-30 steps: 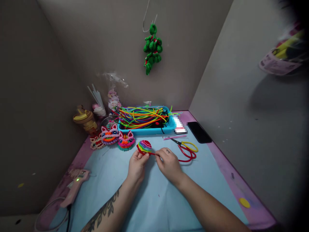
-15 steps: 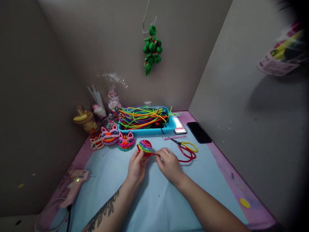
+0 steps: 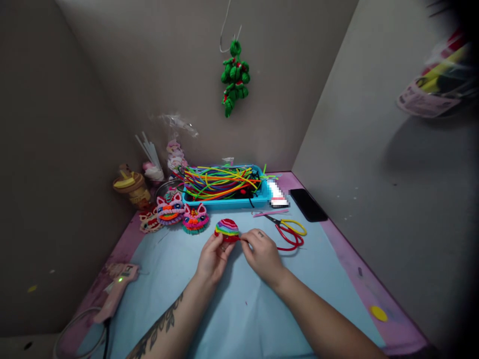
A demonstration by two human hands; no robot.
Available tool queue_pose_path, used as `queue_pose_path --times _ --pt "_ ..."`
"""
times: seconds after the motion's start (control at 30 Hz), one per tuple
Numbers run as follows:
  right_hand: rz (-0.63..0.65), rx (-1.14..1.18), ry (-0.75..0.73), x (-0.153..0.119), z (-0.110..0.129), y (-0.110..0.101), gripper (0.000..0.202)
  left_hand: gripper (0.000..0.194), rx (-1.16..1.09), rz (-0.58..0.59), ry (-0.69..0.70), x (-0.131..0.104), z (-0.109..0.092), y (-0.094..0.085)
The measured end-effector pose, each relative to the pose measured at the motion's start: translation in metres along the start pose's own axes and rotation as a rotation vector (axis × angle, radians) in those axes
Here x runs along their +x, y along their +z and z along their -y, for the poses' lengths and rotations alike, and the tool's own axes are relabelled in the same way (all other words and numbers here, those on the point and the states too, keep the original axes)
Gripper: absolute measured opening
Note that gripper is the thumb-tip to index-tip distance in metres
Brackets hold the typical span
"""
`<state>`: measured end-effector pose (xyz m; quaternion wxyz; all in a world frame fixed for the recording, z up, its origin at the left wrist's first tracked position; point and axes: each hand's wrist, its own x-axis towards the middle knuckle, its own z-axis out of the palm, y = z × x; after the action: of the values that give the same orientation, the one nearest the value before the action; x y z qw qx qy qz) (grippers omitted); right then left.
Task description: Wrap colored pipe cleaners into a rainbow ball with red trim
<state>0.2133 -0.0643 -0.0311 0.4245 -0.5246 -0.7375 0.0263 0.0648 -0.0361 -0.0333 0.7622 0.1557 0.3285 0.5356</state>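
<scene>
A rounded rainbow-striped piece with a red lower edge is gripped between the thumb and fingers of my left hand. My right hand pinches a red pipe cleaner close to the right side of that piece; the strand comes out again beyond the hand. Scissors with one yellow and one red handle lie to the right of my right hand. Behind the hands stands a blue tray full of colourful pipe cleaners.
Fuzzy animal faces sit back left. A pink glue gun with a lit green light lies at left. A black phone rests back right. A green ornament hangs above. A yellow disc is at right.
The striped piece has turned and shifted slightly right in my left hand, closer to my right fingers. Less red strand shows between the hands.
</scene>
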Motion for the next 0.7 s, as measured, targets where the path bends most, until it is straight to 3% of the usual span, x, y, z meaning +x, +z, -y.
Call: queue_pose_path --times 0.17,0.47,0.7 --pt "-0.027 0.063 0.048 0.0003 0.0008 0.0003 0.014 0.023 0.038 0.070 -0.010 -0.0039 0.0015 0.0014" --pt "-0.007 0.235 0.176 0.0024 0.0010 0.0013 0.015 0.023 0.086 0.006 -0.053 -0.0036 0.0033 0.0030" --pt "-0.024 0.254 0.193 0.0025 -0.0015 0.0025 0.014 0.024 0.107 0.006 -0.068 -0.0026 0.0042 0.0011"
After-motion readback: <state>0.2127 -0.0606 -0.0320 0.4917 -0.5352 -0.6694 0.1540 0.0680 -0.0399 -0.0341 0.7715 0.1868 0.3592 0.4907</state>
